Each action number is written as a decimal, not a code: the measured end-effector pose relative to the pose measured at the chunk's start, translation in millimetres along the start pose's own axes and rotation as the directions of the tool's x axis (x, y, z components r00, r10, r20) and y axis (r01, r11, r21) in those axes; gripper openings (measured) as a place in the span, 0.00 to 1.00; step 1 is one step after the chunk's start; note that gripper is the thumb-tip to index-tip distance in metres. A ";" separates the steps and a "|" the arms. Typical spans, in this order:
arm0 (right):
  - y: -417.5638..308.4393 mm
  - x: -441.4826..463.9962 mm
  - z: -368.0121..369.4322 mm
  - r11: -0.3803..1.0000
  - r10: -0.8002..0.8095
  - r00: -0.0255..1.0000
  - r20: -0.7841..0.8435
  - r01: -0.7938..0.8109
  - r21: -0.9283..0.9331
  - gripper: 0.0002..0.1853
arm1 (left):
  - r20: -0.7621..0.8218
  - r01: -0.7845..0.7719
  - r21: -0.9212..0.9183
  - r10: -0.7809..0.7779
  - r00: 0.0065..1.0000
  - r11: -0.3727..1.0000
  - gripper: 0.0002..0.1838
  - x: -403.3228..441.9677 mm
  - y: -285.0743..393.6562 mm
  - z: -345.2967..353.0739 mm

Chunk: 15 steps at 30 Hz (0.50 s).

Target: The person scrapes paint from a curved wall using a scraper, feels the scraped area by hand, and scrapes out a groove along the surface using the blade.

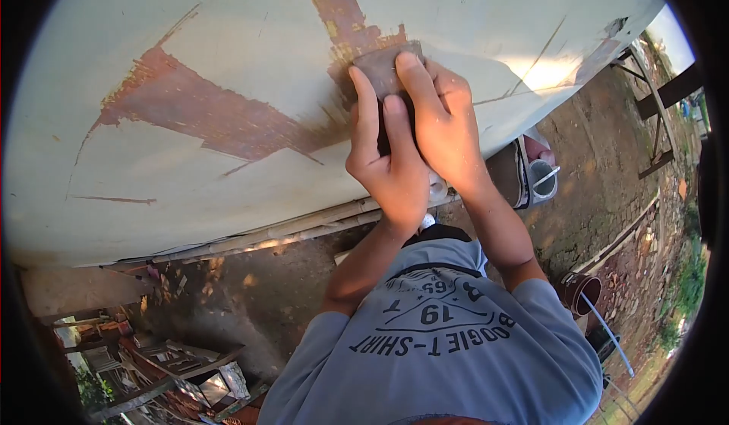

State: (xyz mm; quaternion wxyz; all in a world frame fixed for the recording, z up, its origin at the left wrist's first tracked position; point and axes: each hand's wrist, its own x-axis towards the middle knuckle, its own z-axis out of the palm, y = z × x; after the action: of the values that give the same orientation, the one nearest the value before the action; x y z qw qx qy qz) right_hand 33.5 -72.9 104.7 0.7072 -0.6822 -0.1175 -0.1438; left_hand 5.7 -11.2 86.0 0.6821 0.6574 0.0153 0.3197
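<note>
Both of my hands press a dark, flat sanding block [380, 64] against a pale, painted surface [250, 68]. My left hand [389, 159] grips its lower left part, with the thumb and a finger on its edges. My right hand [448, 114] is closed over its right side, thumb laid on the top. Under the block runs a reddish-brown bare patch [334, 4] with ragged yellowish edges. To the left lies a larger brown patch [205, 110], and scratches mark the paint around it. The underside of the block is hidden.
Poles [304, 224] run along the surface's lower edge. A grey bucket [543, 178] stands below on the right, with a brown bucket [581, 288] nearer my body. Broken wooden scraps [175, 372] are piled at lower left. A wooden frame [653, 114] stands at far right.
</note>
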 end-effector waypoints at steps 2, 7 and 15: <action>-5.2 7.4 0.4 0.999 -0.053 0.999 0.002 0.053 -0.011 0.21 | 0.004 -0.005 -0.026 0.006 1.000 1.000 0.26 -4.7 -3.4 0.0; -3.2 7.1 1.6 0.994 0.070 0.998 -0.003 -0.069 0.083 0.21 | 0.002 -0.039 -0.003 0.039 0.999 0.999 0.25 0.0 0.0 0.4; -4.0 14.6 1.5 0.996 0.024 1.000 0.002 -0.024 0.086 0.20 | -0.012 -0.095 0.045 0.096 0.995 0.994 0.25 2.0 -3.6 4.0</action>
State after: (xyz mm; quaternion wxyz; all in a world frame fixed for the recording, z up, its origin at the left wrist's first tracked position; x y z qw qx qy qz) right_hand 45.7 -72.1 113.7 0.7374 -0.6527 -0.1156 -0.1297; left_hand 10.5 -13.6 84.0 0.6511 0.6703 -0.0042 0.3560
